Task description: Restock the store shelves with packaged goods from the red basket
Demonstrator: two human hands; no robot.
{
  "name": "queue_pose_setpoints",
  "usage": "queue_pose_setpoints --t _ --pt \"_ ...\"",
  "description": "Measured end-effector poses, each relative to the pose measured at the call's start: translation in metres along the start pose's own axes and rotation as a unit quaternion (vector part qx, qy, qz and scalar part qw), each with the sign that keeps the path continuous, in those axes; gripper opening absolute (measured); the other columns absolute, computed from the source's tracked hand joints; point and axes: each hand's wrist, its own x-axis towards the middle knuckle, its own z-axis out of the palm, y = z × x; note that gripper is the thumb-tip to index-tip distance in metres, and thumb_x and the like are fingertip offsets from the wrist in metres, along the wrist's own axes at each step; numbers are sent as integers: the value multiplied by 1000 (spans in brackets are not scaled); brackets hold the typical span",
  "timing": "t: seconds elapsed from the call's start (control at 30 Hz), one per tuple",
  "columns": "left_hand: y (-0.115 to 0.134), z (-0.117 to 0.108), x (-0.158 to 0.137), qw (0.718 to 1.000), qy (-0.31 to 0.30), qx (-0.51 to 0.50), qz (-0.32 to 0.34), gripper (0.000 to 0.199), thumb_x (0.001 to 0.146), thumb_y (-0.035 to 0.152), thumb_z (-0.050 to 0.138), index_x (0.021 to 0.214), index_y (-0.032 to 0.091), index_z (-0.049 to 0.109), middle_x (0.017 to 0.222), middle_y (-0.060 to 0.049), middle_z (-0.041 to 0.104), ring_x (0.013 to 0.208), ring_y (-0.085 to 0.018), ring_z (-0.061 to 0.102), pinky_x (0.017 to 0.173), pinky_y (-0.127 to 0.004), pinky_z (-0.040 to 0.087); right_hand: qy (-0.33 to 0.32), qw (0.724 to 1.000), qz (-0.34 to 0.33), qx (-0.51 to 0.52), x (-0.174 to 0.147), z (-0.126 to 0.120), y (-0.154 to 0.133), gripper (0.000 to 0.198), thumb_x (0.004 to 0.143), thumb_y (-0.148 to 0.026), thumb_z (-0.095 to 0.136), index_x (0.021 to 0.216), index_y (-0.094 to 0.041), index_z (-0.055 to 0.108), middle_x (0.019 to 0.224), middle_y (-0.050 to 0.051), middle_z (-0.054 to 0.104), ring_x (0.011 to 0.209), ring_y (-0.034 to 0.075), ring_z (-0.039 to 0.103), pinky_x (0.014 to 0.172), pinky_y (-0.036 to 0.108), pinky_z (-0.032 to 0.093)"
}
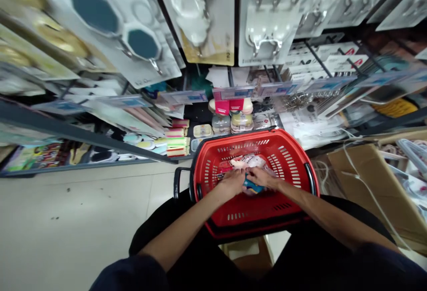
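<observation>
A red plastic shopping basket with slotted sides rests across my thighs. Both my hands reach down into it. My left hand has its fingers closed at the left end of a small blue package. From the other side, my right hand grips the same package with bent fingers. Just behind the hands, clear plastic bags with white and pink contents lie in the basket. My fingers partly cover the package, and its kind cannot be made out.
Racks of carded wall hooks hang in front. Small boxes and sponges fill the lower shelf. An open cardboard carton stands at the right. The basket's black handle sticks out left, above a tiled floor.
</observation>
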Motion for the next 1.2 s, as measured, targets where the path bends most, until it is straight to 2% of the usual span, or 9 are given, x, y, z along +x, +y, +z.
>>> queue_pose_setpoints --t 0.17,0.37,0.47,0.6,0.67,0.77,0.9,1.1,1.2 --pt "-32 -57 7 969 77 -226 64 53 78 46 81 119 18 62 120 -12 71 109 -27 68 90 -34 55 -2 995 -54 85 20 -59 -60 14 91 -26 52 82 -18 58 79 0 63 73 13 56 67 24 44" --pt "-38 -85 11 782 84 -611 90 51 64 50 90 88 11 69 82 -5 72 68 -14 64 68 -27 53 98 916 8 389 11 -121 -86 37 84 -58 72 89 -22 65 85 1 68 76 18 62 73 30 51" --pt "-35 -96 -1 692 180 -693 89 53 59 45 94 93 11 72 85 -5 75 70 -15 67 73 -29 56 182 887 16 425 8 -125 -91 41 80 -58 78 104 -27 68 97 2 72 88 21 67 80 32 53" --pt "-28 -101 -16 614 280 -736 60 47 67 43 92 99 14 74 91 -6 78 72 -16 70 75 -29 57 191 887 -13 420 6 -119 -103 40 74 -53 85 98 -26 67 92 0 72 88 19 66 79 30 52" --pt "-24 -99 -17 602 300 -739 44 46 71 46 89 102 15 74 94 -6 79 76 -17 72 78 -30 57 221 873 -13 435 8 -120 -108 40 72 -51 86 92 -24 65 84 -2 70 78 16 64 72 28 50" --pt "-16 -93 -13 634 287 -716 55 46 76 48 86 107 16 75 104 -8 79 90 -19 73 91 -33 55 286 847 0 448 10 -123 -111 39 72 -50 86 90 -24 63 78 -4 67 68 13 60 65 26 48" --pt "-12 -92 -15 654 294 -695 46 45 72 45 88 104 16 76 103 -7 79 93 -21 73 94 -35 54 287 852 -1 438 7 -123 -115 40 78 -55 80 96 -24 64 87 0 71 76 17 65 71 30 53" --pt "-21 -98 -25 621 385 -683 27 43 78 49 83 103 15 73 99 -8 77 89 -20 72 89 -35 54 163 900 -10 404 -1 -109 -122 56 76 -52 83 119 -26 60 122 7 71 114 25 66 101 43 53" --pt "-23 -96 -25 576 417 -703 19 44 83 58 76 97 17 66 94 -5 74 84 -17 69 83 -32 53 212 883 -11 420 0 -106 -118 59 79 -49 82 123 -27 49 116 6 72 108 24 68 95 41 55"
